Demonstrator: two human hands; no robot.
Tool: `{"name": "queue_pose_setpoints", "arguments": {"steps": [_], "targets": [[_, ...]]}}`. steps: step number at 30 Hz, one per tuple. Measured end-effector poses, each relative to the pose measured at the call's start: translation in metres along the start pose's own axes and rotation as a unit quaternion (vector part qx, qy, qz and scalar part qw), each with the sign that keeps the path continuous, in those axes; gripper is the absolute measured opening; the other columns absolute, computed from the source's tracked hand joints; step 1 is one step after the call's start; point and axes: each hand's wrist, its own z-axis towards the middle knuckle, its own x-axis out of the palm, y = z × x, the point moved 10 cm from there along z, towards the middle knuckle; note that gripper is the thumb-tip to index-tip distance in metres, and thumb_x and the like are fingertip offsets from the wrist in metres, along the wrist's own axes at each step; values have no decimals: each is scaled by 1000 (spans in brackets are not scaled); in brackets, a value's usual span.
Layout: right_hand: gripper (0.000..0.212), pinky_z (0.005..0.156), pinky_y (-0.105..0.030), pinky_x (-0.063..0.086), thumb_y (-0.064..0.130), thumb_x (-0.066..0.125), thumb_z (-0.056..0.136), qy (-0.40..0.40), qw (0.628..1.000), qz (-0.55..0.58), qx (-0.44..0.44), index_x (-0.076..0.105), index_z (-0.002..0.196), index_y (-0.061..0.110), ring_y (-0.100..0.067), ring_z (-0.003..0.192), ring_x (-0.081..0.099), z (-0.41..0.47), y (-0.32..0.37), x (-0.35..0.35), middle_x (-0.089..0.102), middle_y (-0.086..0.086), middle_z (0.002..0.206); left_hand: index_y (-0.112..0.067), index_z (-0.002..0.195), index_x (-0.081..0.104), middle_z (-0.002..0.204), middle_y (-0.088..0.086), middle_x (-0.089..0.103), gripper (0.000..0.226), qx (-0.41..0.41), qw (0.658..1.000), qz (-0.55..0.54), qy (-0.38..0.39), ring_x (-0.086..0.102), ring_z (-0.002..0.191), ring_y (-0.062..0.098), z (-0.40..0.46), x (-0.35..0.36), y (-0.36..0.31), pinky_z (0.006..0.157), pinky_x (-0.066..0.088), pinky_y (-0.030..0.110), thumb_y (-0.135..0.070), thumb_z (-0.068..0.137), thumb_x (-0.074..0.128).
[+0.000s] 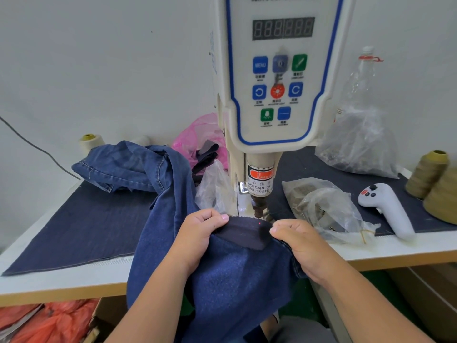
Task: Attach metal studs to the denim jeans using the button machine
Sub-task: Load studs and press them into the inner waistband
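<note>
Beneath the button machine (274,95) punch, left hand (197,240) and right hand (300,246) pinched the denim jeans (222,276) dark waistband taut, fingers curled. Plastic stud bags (321,209), a white controller (385,209) and thread cones (427,173) lay rightward.

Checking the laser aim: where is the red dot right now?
In the head view, the red dot sits on the dark denim fold held between the left hand and right hand, just below the machine's punch.

Blue jeans (230,280), white blue-trimmed machine (279,70), pink bag (197,134).
</note>
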Motion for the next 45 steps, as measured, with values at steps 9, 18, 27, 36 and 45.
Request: {"name": "queue_pose_setpoints", "arguments": {"steps": [9,18,27,36,45], "targets": [[31,67,-38,29,44,59,73,4,1000,-5,-1,45,56,22,-20,66,36,0,2,0,38,-7,65,-9,71,60,74,10,49,29,3,1000,1,5,46,75,21,-1,1,-1,76,37,35,-37,74,68],[32,67,-36,34,47,56,73,8,1000,-23,4,48,54,23,-11,63,43,-1,1,0,44,-1,61,-5,76,62,74,9,50,32,-2,1000,4,0,47,75,20,-2,1,-2,75,38,34,-37,74,68],[32,69,-38,35,48,58,72,8,1000,-13,9,52,56,22,-14,64,45,0,-2,0,45,-4,63,-12,69,60,71,8,49,27,-2,1000,11,1,47,72,18,-2,1,-3,73,38,32,-37,75,67],[32,68,-38,29,44,59,74,4,1000,0,-8,47,58,19,-21,66,35,-1,2,0,38,-7,66,-11,70,59,71,7,48,24,3,1000,15,2,46,72,18,-4,2,-5,72,38,34,-29,84,68],[34,67,-38,34,48,56,73,9,1000,-19,9,50,52,22,-9,61,44,1,-3,0,44,2,59,-8,72,59,72,8,48,23,-1,1000,22,-4,46,72,18,-4,1,-7,71,37,32,-20,91,66]]}}
